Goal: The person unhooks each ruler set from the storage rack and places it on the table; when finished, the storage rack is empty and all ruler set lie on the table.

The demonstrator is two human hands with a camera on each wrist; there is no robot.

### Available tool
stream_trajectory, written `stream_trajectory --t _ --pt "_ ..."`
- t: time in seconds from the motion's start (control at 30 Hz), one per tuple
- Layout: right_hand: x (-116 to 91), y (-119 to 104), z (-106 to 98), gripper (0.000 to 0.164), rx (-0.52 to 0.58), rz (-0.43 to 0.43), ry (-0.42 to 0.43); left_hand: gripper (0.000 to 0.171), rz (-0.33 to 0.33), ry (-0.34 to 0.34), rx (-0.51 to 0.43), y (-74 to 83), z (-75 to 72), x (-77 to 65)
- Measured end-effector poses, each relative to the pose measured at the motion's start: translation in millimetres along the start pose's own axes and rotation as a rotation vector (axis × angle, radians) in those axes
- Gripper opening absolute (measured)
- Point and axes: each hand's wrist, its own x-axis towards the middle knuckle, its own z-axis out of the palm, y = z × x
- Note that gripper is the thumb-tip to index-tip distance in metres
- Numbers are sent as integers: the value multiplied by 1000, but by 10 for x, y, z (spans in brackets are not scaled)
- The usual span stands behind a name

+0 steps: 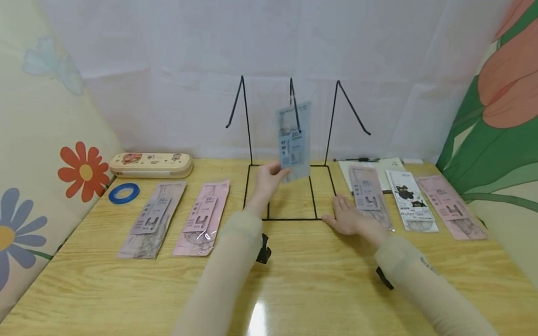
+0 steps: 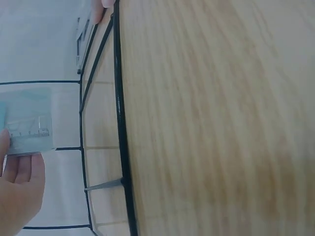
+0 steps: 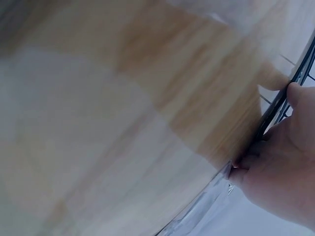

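My left hand (image 1: 268, 180) pinches the lower left edge of a blue flat ruler-set packet (image 1: 298, 159), thumb in front. The packet hangs upright at the middle hook of a black wire display rack (image 1: 294, 219), its top overlapping the hook's wire. In the left wrist view, the left hand (image 2: 22, 184) has its fingers behind the clear lower end of the packet (image 2: 29, 123). My right hand (image 1: 350, 216) lies low on the table at the rack's right front corner. The right wrist view has this hand (image 3: 283, 162) against the rack's wire (image 3: 275, 108), thumb beside it.
Left of the rack lie two pink packets (image 1: 206, 205) (image 1: 159, 208), a blue ring (image 1: 123, 193) and a cream pencil case (image 1: 152, 165). To the right are another pink packet (image 1: 367, 187), a white ruler-set packet (image 1: 407, 194), a far pink packet (image 1: 448, 201), paper (image 1: 388, 165) and a pen (image 1: 361, 159).
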Motion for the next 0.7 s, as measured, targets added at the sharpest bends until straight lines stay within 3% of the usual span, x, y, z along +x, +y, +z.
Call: stream_trajectory --t 0.23,0.4,0.5,0.7 --pt "7 -9 11 75 -7 -8 1 30 39 -64 -17 -67 -101 -74" --pt "16 -21 6 76 -11 -5 -5 32 53 -125 37 -67 -236 -186" --pt "8 -23 4 76 -12 -4 -12 32 55 -148 86 -52 -303 -284" --pt "-14 -23 3 75 -10 -8 -11 30 51 -228 93 -11 -387 -563"
